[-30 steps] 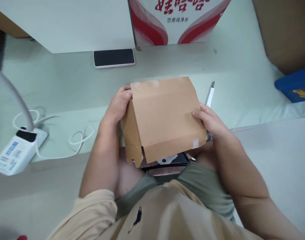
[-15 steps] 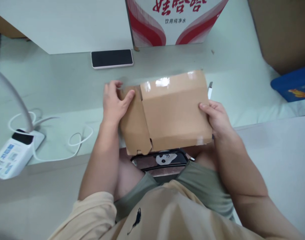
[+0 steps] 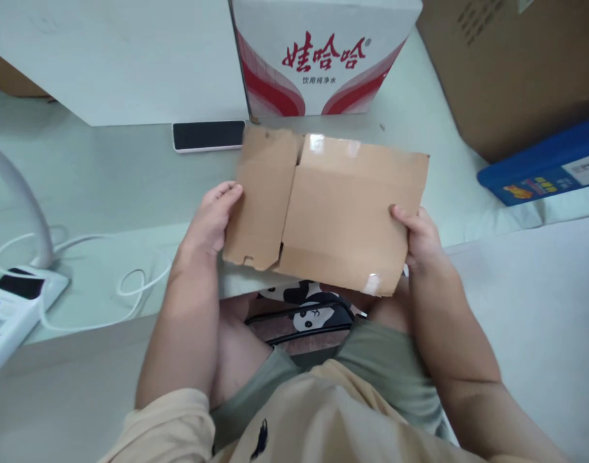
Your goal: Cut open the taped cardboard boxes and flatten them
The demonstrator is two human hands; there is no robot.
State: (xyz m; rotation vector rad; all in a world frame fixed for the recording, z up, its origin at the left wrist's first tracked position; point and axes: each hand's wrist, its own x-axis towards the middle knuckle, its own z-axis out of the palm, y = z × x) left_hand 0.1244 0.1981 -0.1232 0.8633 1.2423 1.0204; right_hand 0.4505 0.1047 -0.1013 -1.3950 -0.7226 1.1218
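A flattened piece of brown cardboard [image 3: 347, 206] with a folded side flap is held up between my two hands, over the table's near edge. Bits of clear shiny tape stick to its top and bottom edges. My left hand [image 3: 210, 215] grips the flap's left edge, thumb on top and the other fingers partly behind it. At the right edge, my right hand [image 3: 420, 238] pinches the sheet with the thumb on its face; the fingers underneath are hidden.
A black-faced phone-like slab [image 3: 208, 136] lies beyond the cardboard. Behind it stand a white box [image 3: 144, 64] and a red-and-white carton [image 3: 323, 71]. A lamp with a white base [image 3: 24, 302] and a loose cable are at left, a blue box [image 3: 540, 167] at right.
The cardboard has turned clockwise, its left flap rising and its right side dropping. My left hand has shifted down to the flap's left edge. The view has tilted, and the cutter-like tool is now hidden.
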